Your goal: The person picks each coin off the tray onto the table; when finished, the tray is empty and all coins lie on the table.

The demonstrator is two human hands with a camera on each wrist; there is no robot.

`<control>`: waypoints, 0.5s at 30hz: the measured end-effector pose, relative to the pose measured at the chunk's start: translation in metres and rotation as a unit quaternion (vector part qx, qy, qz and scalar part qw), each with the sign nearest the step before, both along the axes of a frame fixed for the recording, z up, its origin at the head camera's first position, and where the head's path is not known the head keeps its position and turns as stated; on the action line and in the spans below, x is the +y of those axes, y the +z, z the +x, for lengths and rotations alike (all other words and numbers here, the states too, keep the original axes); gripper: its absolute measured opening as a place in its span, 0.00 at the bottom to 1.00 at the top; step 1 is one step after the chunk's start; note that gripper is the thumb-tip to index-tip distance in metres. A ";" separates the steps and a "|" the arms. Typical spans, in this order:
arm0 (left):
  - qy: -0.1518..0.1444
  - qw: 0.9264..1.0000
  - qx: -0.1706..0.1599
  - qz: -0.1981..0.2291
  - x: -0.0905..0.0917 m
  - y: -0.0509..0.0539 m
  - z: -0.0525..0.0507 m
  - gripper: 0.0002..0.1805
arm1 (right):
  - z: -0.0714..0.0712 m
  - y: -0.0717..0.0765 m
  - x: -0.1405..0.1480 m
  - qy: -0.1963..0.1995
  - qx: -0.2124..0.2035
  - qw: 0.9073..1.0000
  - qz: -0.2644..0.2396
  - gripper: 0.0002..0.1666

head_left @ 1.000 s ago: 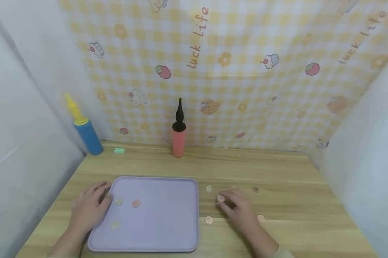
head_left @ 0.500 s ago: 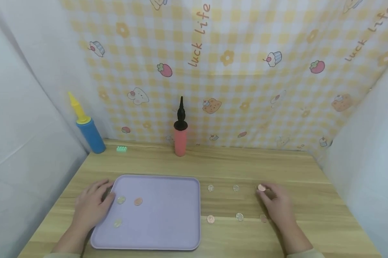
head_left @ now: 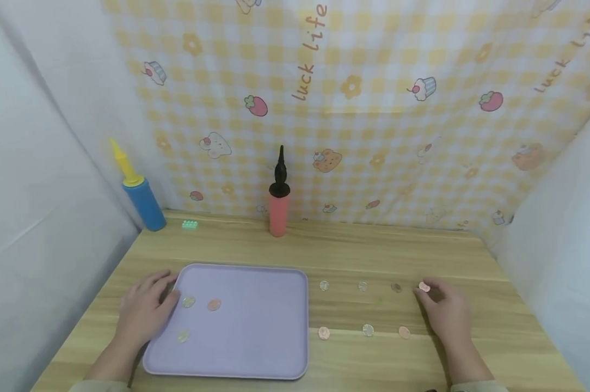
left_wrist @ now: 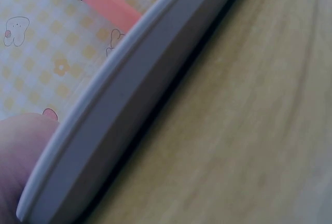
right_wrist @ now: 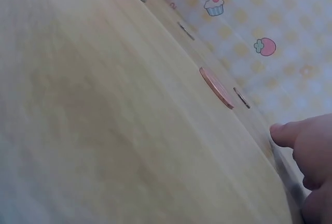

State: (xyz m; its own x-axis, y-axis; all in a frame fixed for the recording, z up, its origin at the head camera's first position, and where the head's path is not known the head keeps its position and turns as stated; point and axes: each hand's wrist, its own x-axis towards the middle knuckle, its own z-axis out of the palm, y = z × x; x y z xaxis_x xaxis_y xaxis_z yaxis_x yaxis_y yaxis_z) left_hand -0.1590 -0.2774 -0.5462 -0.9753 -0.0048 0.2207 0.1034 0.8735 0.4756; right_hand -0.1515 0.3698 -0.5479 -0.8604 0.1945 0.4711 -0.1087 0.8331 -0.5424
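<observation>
My right hand pinches a copper coin between thumb and fingertips, low over the table's right part. In the right wrist view the hand shows at the right edge; its coin cannot be made out there. Left of it, several coins lie in two rows, among them a dark coin and a copper coin. My left hand rests at the left rim of the lilac tray, thumb on the rim. On the tray lie a copper coin and two yellowish coins.
At the back left stands a blue pump with a yellow nozzle, beside a small green block. A pink pump with a black top stands behind the tray. A checked cloth hangs along the table's back edge.
My right hand has moved right with a coin pinched, past the coin rows; the dark coin and the lower copper coin now show uncovered. The left hand stays at the tray. The head view has shifted slightly.
</observation>
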 end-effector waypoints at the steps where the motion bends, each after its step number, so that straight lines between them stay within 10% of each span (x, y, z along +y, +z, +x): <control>1: -0.001 1.000 0.002 0.000 0.000 0.000 0.000 0.25 | 0.000 0.000 0.001 -0.004 -0.002 1.000 -0.001 0.18; 15: -0.002 1.000 -0.004 -0.001 0.001 0.000 -0.001 0.26 | -0.001 -0.001 0.007 -0.058 -0.061 0.996 -0.014 0.17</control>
State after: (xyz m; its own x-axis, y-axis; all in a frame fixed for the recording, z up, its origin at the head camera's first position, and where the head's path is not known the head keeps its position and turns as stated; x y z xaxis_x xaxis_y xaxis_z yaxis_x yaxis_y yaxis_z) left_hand -0.1596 -0.2766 -0.5467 -0.9769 -0.0008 0.2135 0.1032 0.8736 0.4755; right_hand -0.1523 0.3763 -0.5487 -0.8816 0.3074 0.3581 0.0551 0.8206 -0.5688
